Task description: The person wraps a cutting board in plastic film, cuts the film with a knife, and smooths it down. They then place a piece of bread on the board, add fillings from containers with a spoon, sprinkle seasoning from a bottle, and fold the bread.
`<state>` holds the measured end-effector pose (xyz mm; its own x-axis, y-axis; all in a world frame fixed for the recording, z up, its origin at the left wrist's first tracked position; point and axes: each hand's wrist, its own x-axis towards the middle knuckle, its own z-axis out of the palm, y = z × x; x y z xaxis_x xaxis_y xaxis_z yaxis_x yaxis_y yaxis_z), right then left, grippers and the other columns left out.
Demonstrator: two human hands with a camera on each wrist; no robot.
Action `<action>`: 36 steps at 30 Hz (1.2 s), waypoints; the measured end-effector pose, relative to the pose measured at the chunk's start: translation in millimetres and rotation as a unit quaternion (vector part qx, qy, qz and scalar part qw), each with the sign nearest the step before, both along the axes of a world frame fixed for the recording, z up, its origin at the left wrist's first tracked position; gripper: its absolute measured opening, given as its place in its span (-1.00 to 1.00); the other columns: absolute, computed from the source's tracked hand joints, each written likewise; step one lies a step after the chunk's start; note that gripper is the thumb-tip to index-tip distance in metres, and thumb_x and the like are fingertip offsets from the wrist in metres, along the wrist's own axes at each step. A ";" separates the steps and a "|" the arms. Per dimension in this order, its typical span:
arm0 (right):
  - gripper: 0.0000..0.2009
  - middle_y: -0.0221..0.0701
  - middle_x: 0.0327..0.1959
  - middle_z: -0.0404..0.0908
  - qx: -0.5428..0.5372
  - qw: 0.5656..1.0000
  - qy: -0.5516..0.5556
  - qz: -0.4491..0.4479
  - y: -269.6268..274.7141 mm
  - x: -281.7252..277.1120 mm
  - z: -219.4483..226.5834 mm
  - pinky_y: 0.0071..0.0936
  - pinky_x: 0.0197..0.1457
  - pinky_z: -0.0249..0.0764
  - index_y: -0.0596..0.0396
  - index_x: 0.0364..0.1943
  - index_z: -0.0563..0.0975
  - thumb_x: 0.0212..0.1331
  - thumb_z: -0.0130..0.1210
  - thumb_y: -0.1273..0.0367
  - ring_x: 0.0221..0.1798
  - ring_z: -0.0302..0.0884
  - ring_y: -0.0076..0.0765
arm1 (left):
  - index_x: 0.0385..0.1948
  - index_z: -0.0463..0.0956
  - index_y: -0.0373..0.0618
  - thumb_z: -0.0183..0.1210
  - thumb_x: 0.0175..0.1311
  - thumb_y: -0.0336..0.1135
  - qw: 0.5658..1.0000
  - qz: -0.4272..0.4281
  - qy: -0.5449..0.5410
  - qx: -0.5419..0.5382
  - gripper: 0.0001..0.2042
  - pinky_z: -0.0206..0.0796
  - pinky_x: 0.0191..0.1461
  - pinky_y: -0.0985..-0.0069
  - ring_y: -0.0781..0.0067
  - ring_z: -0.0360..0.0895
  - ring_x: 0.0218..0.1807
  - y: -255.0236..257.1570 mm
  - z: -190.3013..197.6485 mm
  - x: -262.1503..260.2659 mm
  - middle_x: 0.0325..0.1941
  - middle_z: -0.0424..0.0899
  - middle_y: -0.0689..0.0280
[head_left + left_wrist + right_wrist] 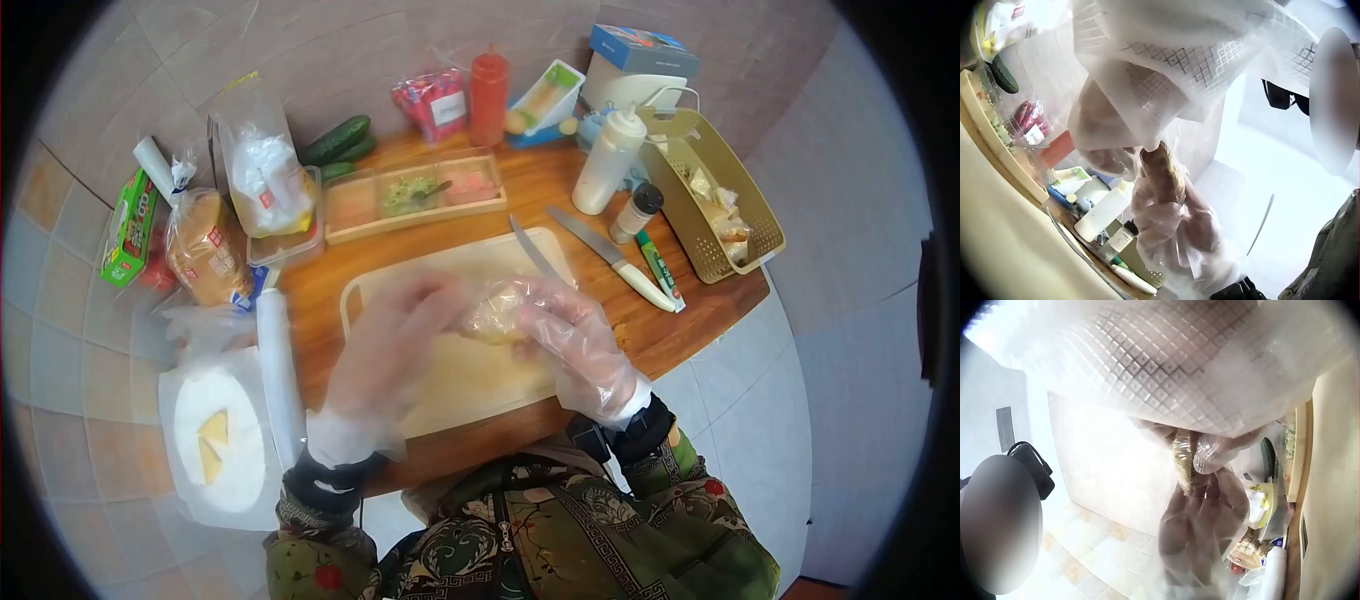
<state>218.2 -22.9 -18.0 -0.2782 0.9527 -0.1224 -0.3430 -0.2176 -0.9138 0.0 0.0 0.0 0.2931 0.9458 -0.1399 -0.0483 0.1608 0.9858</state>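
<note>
A clear-wrapped food piece (492, 312) is being held up between the 2 gloved hands, above the pale cutting board (470, 385). By the left hand (385, 340), which is blurring in the head view, the near end of the piece is being pinched, its fingers being kept bent and nearly closed. By the right hand (580, 340), the other side is being gripped, the fingers being curled round the wrapping and the thumb being pressed against it. Just beyond the right fingertips, a knife (535, 247) is being supported partly by the board. To the right of the right hand, a white-handled knife (640, 282), a green tube (660, 268) and a shaker (636, 215) are being borne by the wooden table (650, 340); farther out, wrapped pieces (730, 215) are being contained by the basket (690, 235). Ahead of the left hand, shredded green food (408, 192) is being held in the middle compartment of the divided tray (415, 222). To the left of the left hand, a white roll (277, 360) is being seen beside a white plate (240, 480), on which 2 yellow triangles (214, 430) are being carried.
</note>
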 end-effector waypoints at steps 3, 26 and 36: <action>-0.56 -0.44 -0.03 0.68 0.001 1.000 -0.018 0.005 -1.1 0.2 1.0 -0.57 -0.08 0.51 0.17 0.25 0.50 0.35 0.25 0.33 -0.12 0.56 -0.62 | -0.11 0.59 -0.29 0.14 0.44 -0.23 1.000 0.010 0.002 -0.011 -0.74 0.34 0.02 0.61 0.58 0.55 -0.11 -0.9 -1.4 4.0 -0.23 0.65 0.36; -0.53 -0.43 0.05 0.65 0.020 0.997 -0.055 0.047 0.4 4.1 3.8 -0.56 0.01 0.48 0.17 0.29 0.48 0.36 0.24 0.29 0.02 0.54 -0.61 | -0.01 0.58 -0.29 0.18 0.42 -0.28 0.996 -0.023 -0.081 -0.033 -0.73 0.35 0.05 0.58 0.58 0.54 -0.07 -4.4 4.3 -0.9 -0.12 0.64 0.34; -0.54 -0.42 0.05 0.66 0.033 0.998 -0.002 0.053 0.2 5.0 -1.4 -0.56 0.01 0.49 0.19 0.29 0.48 0.36 0.23 0.32 0.00 0.55 -0.60 | -0.21 0.62 -0.24 0.18 0.44 -0.29 0.993 -0.014 -0.119 0.008 -0.81 0.28 -0.08 0.67 0.73 0.47 -0.19 1.8 -9.1 5.5 -0.29 0.62 0.45</action>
<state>223.1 -22.7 -19.4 -0.3777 0.9239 -0.0611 -0.3168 -0.1910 -0.9291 5.5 1.8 -9.1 0.3426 0.9382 -0.0492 -0.2749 0.1502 0.9497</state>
